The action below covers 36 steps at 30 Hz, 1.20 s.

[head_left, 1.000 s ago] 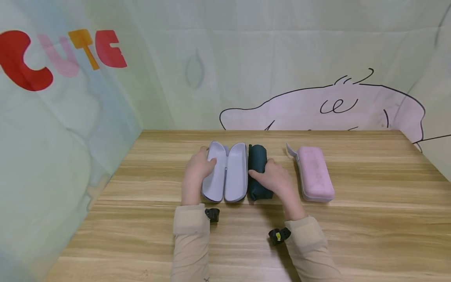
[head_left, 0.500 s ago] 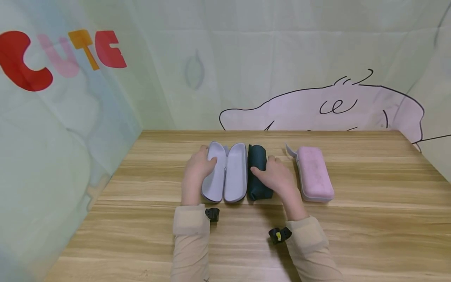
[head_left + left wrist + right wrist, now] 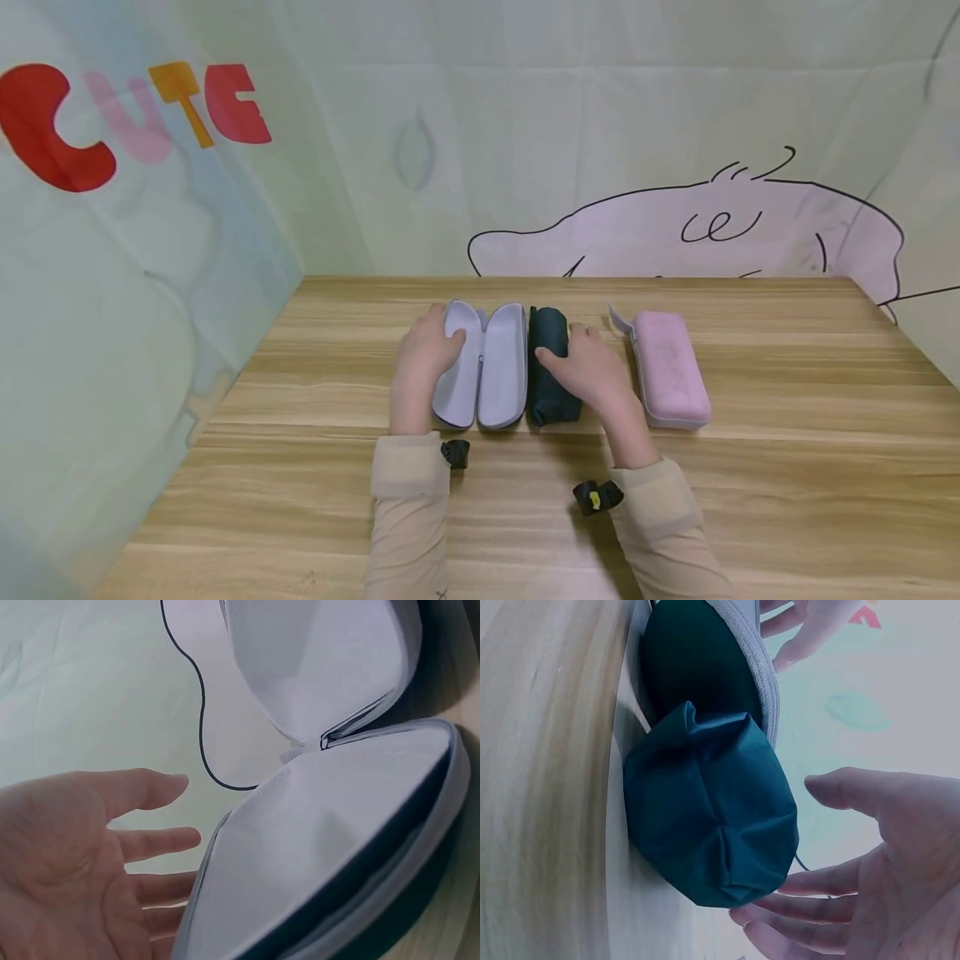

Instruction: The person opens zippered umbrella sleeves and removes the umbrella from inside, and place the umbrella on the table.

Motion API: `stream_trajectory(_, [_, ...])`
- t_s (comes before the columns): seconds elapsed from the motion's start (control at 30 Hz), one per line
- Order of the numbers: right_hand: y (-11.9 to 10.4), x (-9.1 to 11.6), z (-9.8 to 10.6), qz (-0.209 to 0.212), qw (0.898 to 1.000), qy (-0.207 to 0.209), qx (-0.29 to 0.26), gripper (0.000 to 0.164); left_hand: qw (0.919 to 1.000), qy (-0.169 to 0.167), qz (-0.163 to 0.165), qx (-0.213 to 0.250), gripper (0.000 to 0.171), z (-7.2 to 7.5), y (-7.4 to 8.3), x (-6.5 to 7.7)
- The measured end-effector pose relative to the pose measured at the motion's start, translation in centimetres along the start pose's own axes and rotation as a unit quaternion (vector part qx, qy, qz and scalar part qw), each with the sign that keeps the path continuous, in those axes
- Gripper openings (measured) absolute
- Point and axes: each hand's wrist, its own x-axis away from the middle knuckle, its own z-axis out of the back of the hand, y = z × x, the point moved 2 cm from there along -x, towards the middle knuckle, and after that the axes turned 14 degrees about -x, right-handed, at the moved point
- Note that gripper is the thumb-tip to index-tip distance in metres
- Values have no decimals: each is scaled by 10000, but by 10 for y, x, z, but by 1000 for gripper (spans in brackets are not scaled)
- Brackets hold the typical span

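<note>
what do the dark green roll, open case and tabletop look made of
Dark green roll: probably thin fabric, soft sheen, creased and gathered at its end. Open case: matte pale lining, perhaps cloth; the grey edge band looks woven. Tabletop: wood or wood-look laminate, streaked grain.

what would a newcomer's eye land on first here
Probably the big colourful CUTE lettering on the backdrop, upper left in the head view. Next, the open pale-lined case by the left hand, with a dark teal bundle beside it near the right hand. The pink case stands out farther right.
</note>
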Motion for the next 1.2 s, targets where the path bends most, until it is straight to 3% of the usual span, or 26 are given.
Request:
stream_trajectory(0.57, [-2, -1, 12, 500, 9975, 405, -299, 67, 9996, 277, -106, 40, 59, -2, 6, -4])
stream_trajectory(1.2, [16, -2, 13, 1377, 9866, 873, 42, 52, 9963, 708, -219, 431, 56, 2, 13, 0])
